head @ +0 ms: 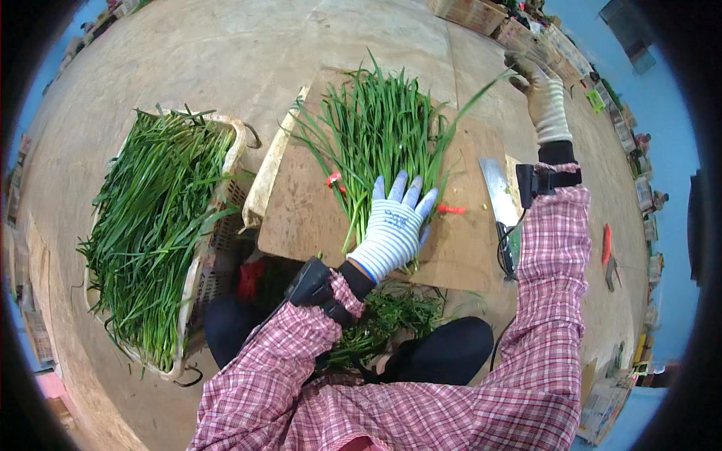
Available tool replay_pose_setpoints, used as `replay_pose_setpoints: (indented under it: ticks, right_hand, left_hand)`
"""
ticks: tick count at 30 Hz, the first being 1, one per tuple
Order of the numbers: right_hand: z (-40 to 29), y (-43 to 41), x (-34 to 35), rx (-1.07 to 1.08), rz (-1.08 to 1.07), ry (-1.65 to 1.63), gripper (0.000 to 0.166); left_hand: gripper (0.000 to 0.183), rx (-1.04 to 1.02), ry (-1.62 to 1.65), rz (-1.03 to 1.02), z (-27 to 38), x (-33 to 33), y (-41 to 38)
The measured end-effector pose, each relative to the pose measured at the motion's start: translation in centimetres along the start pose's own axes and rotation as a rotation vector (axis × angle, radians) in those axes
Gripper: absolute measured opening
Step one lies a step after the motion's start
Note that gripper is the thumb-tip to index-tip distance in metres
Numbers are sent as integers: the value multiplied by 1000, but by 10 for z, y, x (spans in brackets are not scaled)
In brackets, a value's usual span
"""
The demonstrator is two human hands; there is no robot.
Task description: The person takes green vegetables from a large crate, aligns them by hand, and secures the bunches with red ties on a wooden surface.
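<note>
A bunch of long green leafy stalks (389,124) lies on a wooden board (304,225) before me. My left hand (397,217), in a striped glove, rests flat on the lower stalks with its fingers spread. Red tape (337,181) shows at the left of the bunch, and another red strip (451,209) at its right. Out at the upper right, my right hand (530,79), gloved and partly blurred, has the tip of a long green leaf (485,90) at its fingers. A large knife (499,194) with a black handle lies along the board's right edge.
To the left stands a plastic crate (192,282) heaped with green stalks (163,225). Trimmed greens (389,321) lie on the floor between my knees. A red-handled tool (608,253) lies on the floor at the right. More crates (474,14) line the far edge.
</note>
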State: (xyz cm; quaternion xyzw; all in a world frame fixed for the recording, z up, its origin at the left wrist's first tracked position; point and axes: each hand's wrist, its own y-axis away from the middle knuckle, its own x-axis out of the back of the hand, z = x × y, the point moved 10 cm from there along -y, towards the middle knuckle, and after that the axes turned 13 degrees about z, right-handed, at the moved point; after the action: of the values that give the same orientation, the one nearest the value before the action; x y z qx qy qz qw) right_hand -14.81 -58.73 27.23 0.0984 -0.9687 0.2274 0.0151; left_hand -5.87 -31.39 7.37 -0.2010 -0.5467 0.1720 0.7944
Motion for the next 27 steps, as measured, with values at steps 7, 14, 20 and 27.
replay_pose_setpoints:
  ticks: [7, 14, 20, 27]
  right_hand:
    - [26, 7, 49, -311, 368, 86, 24]
    - [-112, 99, -1, 347, -76, 6, 29]
    - [-192, 246, -63, 337, -728, 35, 34]
    - [-32, 115, -193, 10, -547, 218, 28]
  left_hand:
    - [65, 6, 8, 17, -3, -3, 2]
    - [63, 17, -8, 14, -4, -9, 5]
    - [60, 14, 10, 61, -2, -1, 4]
    - [65, 38, 35, 27, -5, 1, 5]
